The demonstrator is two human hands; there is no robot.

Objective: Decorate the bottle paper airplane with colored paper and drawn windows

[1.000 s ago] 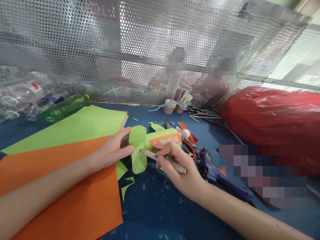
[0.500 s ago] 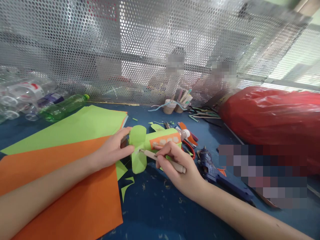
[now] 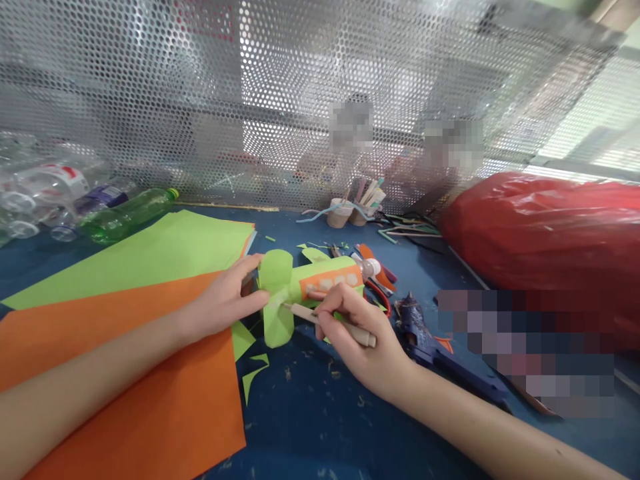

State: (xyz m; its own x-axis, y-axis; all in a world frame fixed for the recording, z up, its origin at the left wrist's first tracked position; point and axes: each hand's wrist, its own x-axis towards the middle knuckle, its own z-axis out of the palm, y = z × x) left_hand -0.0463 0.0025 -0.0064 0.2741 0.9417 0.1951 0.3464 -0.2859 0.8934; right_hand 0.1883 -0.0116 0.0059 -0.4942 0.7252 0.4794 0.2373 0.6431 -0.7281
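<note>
A plastic bottle wrapped in green and orange paper (image 3: 327, 270) lies on its side on the blue table, its white cap toward the right. Light squares run along its orange band. At its left end stands a rounded green paper piece (image 3: 278, 327) with a pale mark on it. My left hand (image 3: 230, 293) grips that end, thumb and fingers at the paper's left edge. Pinched in my right hand (image 3: 357, 327) is a light-coloured marker (image 3: 305, 313), its tip at the green piece near the mark. Whether the tip touches the paper, I cannot tell.
Green sheets (image 3: 150, 253) and an orange sheet (image 3: 190, 400) lie at left, with green scraps (image 3: 256, 375) beside them. Plastic bottles (image 3: 130, 215) stand behind. A blue glue gun (image 3: 440, 353), scissors (image 3: 377, 297), pen cups (image 3: 340, 215) and a red bag (image 3: 550, 247) occupy the right.
My right hand and the marker have shifted slightly to the right, and the tip has moved a little right across the green piece. My left hand keeps its place.
</note>
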